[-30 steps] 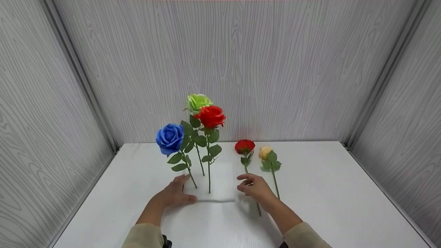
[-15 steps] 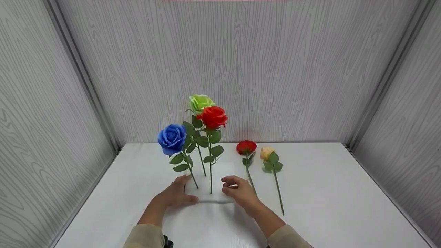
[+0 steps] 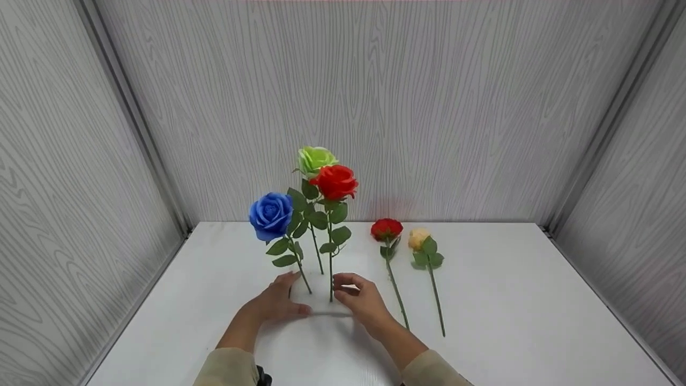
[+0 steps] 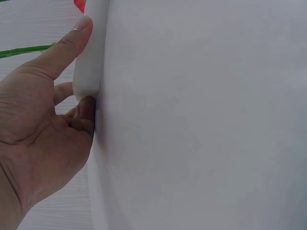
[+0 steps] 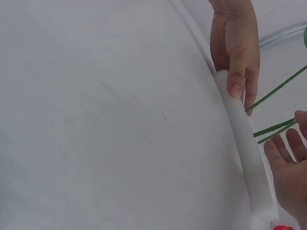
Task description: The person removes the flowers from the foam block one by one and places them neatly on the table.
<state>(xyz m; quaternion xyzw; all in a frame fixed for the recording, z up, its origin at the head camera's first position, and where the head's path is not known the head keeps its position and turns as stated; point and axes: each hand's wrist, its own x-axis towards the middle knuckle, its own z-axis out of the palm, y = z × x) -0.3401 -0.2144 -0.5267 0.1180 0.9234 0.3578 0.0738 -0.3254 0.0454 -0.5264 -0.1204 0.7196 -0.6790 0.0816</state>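
Looks like a purpose-built recording booth or staged demo cell rather than a home or shop. Closed in on three sides by grey wood-grain panels [image 3: 375,102], joined at the corners by plain metal strips [image 3: 134,118]. Floored with a smooth white worktop [image 3: 509,300] running wall to wall. Evenly lit, without windows, furniture or household clutter. Furnished only with props: artificial roses [image 3: 335,182] standing in a white foam block [image 3: 321,308], and two more stems [image 3: 394,268] laid flat alongside.
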